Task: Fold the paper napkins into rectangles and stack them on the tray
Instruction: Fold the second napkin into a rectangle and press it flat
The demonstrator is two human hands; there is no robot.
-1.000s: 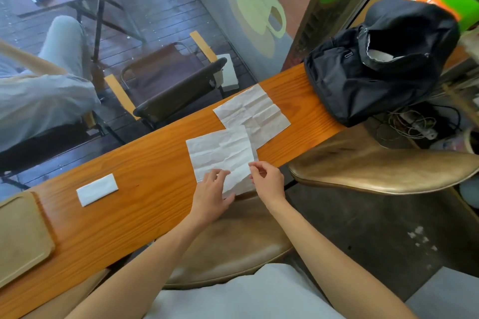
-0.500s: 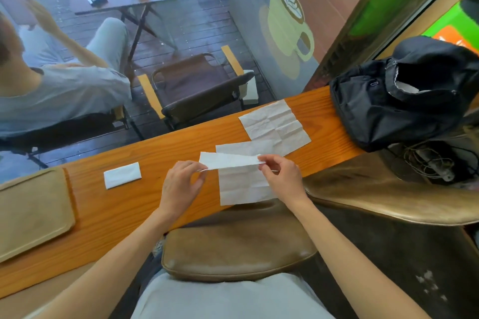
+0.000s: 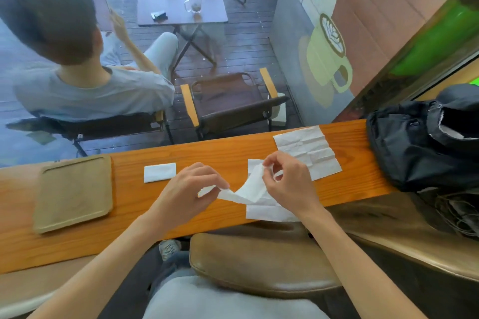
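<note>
A white paper napkin (image 3: 255, 195) is half lifted off the orange wooden counter (image 3: 220, 153). My left hand (image 3: 189, 190) pinches its left corner and my right hand (image 3: 287, 184) pinches its upper edge, so the sheet sags between them. Its lower part still rests on the counter near the front edge. A second napkin (image 3: 308, 147), unfolded and creased, lies flat behind my right hand. A small folded napkin rectangle (image 3: 160, 172) lies on the counter left of my left hand. The tan tray (image 3: 74, 193) sits at the counter's left end with nothing on it.
A black bag (image 3: 420, 145) fills the counter's right end. Brown padded stools (image 3: 259, 264) stand below the front edge. Beyond the window a person sits on a chair beside an outdoor table with a glass (image 3: 194, 2).
The view has tilted up and the scene has shifted. Both hands have raised the near napkin from flat on the counter, and it now droops between them.
</note>
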